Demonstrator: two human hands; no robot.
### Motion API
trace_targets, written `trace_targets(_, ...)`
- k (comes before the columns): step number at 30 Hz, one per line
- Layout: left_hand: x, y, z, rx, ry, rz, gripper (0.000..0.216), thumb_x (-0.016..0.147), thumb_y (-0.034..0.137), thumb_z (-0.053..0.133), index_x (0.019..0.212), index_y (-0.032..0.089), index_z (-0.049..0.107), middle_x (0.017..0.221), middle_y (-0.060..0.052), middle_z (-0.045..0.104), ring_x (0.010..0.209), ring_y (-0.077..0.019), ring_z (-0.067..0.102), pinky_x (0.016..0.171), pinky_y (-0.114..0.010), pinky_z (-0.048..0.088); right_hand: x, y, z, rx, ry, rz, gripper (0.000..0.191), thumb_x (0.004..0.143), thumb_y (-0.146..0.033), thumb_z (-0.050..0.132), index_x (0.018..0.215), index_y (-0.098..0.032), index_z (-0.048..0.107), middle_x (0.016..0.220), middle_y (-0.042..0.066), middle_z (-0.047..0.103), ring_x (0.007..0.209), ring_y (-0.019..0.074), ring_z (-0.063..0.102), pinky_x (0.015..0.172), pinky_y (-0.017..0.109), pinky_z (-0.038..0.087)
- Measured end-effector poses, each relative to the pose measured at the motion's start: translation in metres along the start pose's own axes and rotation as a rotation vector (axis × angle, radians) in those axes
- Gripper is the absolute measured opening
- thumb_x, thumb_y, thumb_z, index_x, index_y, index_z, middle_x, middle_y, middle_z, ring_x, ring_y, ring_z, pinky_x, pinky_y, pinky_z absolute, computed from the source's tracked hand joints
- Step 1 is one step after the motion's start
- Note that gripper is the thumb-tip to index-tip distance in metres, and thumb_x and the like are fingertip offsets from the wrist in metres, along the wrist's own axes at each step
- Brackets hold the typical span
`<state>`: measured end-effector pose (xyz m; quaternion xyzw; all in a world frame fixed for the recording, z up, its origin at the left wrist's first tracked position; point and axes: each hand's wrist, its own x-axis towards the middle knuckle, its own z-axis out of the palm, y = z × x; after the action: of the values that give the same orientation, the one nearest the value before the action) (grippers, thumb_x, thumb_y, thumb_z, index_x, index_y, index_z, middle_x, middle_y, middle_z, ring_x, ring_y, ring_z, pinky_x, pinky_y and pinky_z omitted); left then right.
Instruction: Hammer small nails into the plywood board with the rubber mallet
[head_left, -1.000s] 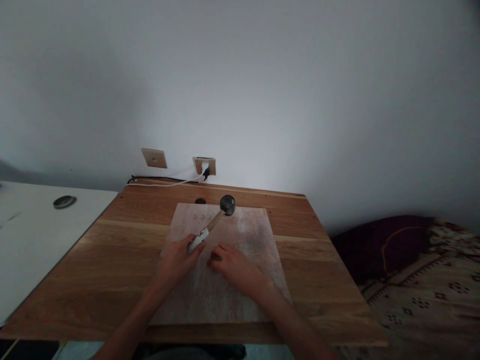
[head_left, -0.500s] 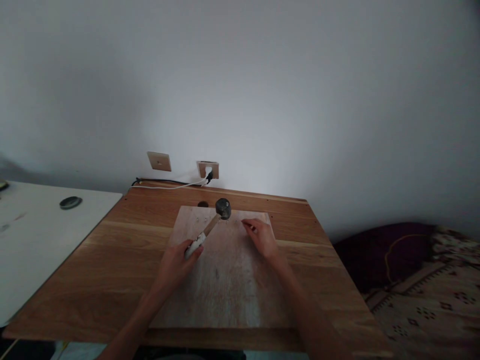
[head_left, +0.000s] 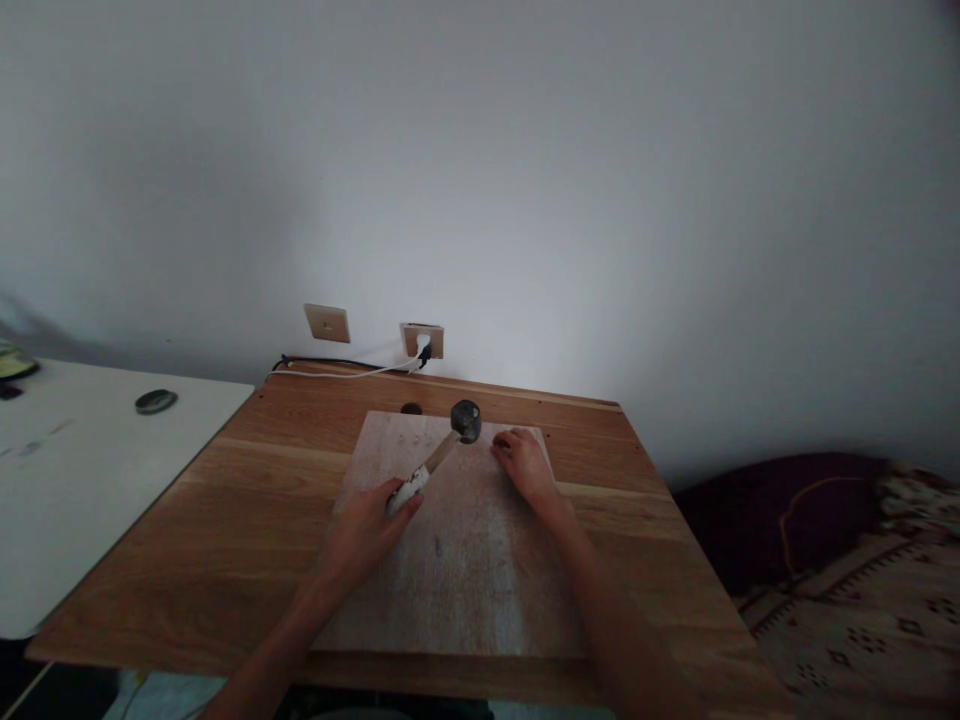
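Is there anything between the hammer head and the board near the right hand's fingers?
Nothing visible. The left hand holds the hammer by its handle, its head raised over the far edge of the board. The right hand rests just to the right of the head. What its fingertips hold is too small to tell.

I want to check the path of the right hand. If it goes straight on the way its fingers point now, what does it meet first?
The right hand points left across the pale board, toward the dark hammer head. That head is probably first in line, though it may hang above the board; depth is unclear.
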<state>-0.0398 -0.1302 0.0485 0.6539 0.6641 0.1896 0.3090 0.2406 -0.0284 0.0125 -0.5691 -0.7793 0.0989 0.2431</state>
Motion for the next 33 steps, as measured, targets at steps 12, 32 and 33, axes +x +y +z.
trace_targets(12, 0.027, 0.038, 0.017, 0.166, -0.094, 0.135, 0.033, 0.096, 0.042, 0.052, 0.106, 0.017, 0.071, 0.093, -0.012, 0.077, 0.087, -0.0265, 0.072, 0.071, -0.030, 0.042, -0.038, 0.008, -0.013, 0.080, -0.015, 0.175, 0.018, 0.091, -0.023, 0.065, 0.106, -0.015, 0.070, 0.101, 0.011, 0.071, 0.092, 0.0220, 0.068, 0.087, 0.033, 0.051)
trace_targets(32, 0.016, 0.004, 0.010, 0.010, 0.029, 0.063, 0.038, 0.094, 0.047, 0.050, 0.104, 0.016, 0.070, 0.095, -0.010, 0.077, 0.086, -0.0247, 0.070, 0.075, -0.030, 0.043, -0.088, -0.115, -0.001, -0.266, -0.369, -0.772, 0.010, 0.094, -0.011, 0.065, 0.087, -0.015, 0.071, 0.086, 0.008, 0.067, 0.089, 0.0224, 0.061, 0.077, 0.034, 0.052)
trace_targets(33, 0.015, 0.003, 0.008, -0.001, 0.032, 0.056, 0.039, 0.094, 0.048, 0.050, 0.103, 0.016, 0.070, 0.094, -0.010, 0.077, 0.086, -0.0246, 0.070, 0.075, -0.030, 0.043, -0.087, -0.113, 0.000, -0.247, -0.374, -0.754, 0.010, 0.094, -0.010, 0.064, 0.088, -0.015, 0.071, 0.086, 0.008, 0.068, 0.088, 0.0222, 0.062, 0.076, 0.033, 0.052)
